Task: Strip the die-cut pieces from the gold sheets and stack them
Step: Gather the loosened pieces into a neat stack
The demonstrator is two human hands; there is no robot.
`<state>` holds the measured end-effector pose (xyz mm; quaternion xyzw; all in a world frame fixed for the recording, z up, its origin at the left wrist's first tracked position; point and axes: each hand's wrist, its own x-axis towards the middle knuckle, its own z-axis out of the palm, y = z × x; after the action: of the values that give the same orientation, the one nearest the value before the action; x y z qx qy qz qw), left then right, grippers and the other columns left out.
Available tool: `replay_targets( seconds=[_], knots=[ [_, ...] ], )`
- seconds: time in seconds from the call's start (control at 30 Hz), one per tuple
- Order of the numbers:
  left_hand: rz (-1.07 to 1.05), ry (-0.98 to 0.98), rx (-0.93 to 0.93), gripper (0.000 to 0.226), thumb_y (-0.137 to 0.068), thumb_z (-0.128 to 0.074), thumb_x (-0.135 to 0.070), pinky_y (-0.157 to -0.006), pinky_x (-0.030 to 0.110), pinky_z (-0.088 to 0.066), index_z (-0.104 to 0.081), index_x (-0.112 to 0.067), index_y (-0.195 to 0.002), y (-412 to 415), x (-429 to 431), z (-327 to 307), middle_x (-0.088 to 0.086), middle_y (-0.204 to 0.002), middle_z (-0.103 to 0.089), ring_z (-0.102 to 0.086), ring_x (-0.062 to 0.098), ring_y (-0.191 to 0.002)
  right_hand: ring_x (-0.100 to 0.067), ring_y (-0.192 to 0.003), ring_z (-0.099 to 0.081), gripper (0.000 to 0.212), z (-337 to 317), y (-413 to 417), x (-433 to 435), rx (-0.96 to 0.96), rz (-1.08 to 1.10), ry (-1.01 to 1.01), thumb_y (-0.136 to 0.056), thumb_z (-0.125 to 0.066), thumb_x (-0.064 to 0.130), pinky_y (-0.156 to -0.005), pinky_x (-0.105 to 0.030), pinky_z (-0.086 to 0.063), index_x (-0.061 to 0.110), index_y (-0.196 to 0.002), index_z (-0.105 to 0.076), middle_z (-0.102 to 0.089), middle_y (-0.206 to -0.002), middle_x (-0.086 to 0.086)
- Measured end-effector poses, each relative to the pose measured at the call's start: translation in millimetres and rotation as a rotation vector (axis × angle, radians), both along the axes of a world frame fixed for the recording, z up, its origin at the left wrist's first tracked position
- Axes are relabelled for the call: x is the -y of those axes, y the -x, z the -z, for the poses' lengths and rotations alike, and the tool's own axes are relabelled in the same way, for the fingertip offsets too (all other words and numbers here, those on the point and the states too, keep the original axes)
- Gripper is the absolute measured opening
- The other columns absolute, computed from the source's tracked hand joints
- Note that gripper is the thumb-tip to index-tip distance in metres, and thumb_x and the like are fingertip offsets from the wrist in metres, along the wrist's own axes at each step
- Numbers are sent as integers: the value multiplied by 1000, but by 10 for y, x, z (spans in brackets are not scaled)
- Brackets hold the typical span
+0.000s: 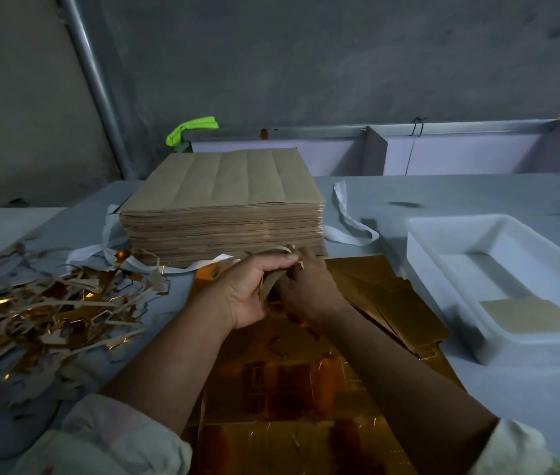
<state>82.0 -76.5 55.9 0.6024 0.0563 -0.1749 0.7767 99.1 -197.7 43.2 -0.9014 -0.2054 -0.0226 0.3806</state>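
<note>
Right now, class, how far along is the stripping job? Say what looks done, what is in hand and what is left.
Done: a tall stack of brown pieces stands on the table, and a scrap pile lies beside it. In hand: the left hand and right hand together pinch a brown strip. Left: gold sheets lie under the forearms.

a white tray (pixel 450 269) on the table (pixel 443 193), green cloth (pixel 192 130) behind.
</note>
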Motion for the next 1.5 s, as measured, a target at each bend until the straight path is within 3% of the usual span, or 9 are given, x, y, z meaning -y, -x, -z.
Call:
replay_targets(
  seconds=[0.2, 0.33, 0.53, 0.77, 0.97, 1.17, 1.3, 1.37, 1.5],
  knots=[
    [-141, -151, -32, 27, -84, -59, -4, -45, 23, -49, -75, -13, -65, 2, -151, 3, 1, -63, -68, -62, 13, -49, -27, -122, -52, 61, 40, -16, 6, -246, -38, -113, -81, -75, 41, -100, -51, -49, 24, -132, -47, -53, -131, -3],
    [-302, -415, 29, 11, -87, -62, 0, -55, 26, -52, -60, -8, -93, 8, -335, -22, 4, -67, -68, -60, 10, -54, -28, -130, -47, 82, 56, -58, 33, -316, -37, -73, -77, -80, 43, -103, -51, -47, 31, -146, -37, -46, -145, -3],
    [-463, -754, 63, 14, -88, -63, -4, -73, 31, -57, -63, -10, -100, 1, -735, 73, 7, -88, -67, -63, 15, -73, -26, -119, -53, 47, 147, -39, 46, -191, 89, 496, -90, -61, 55, -100, -44, -48, 22, -123, -58, -57, -125, -5],
    [-632, -1075, 41, 9, -86, -67, -26, -83, 42, -56, -61, -21, -82, 97, -1147, 208, 11, -98, -70, -65, 27, -88, -16, -96, -61, 28, 321, 49, -84, -307, 4, 578, -93, -63, 39, -88, -35, -52, 23, -116, -59, -62, -109, 1],
    [-224, -1365, -200, 93, -77, -50, -81, -92, 39, -44, -44, -15, -143, 145, -1306, 290, 14, -147, -46, -46, 33, -130, -13, -84, -62, 8, 422, 84, -258, -287, -17, 483, -98, -57, 22, -79, -26, -54, 19, -104, -61, -63, -96, -2],
    [-177, -1669, -251, 97, -79, -20, -89, -92, 40, -45, -58, -17, -130, 122, -1190, 182, 13, -143, -51, -52, 32, -124, -9, -75, -60, 11, 467, 83, -401, -280, -36, 448, -100, -51, 17, -65, -19, -48, 17, -96, -61, -63, -91, -2],
    [-116, -1477, -9, 55, -82, -57, -71, -63, 27, -42, -66, -19, -99, 132, -1112, 130, -2, -92, -66, -62, 14, -83, -6, -67, -54, 22, 478, 82, -458, -261, -42, 450, -100, -52, 17, -56, -17, -42, 22, -79, -50, -54, -80, 3],
    [-18, -1392, 105, 45, -76, -76, -52, -60, 25, -41, -60, -24, -108, 163, -1002, 186, -10, -94, -61, -57, 6, -80, -7, -67, -58, 21, 456, 86, -482, -262, -59, 439, -100, -53, 18, -56, -18, -46, 20, -79, -52, -57, -78, 3],
    [117, -1329, 136, 79, -74, -82, -22, -65, 24, -45, -40, -41, -139, 153, -811, 376, -6, -117, -59, -58, 10, -90, -10, -67, -68, 11, 382, 117, -531, -338, -71, 248, -100, -56, 16, -63, -21, -58, 10, -104, -65, -70, -84, -5]
  ],
)
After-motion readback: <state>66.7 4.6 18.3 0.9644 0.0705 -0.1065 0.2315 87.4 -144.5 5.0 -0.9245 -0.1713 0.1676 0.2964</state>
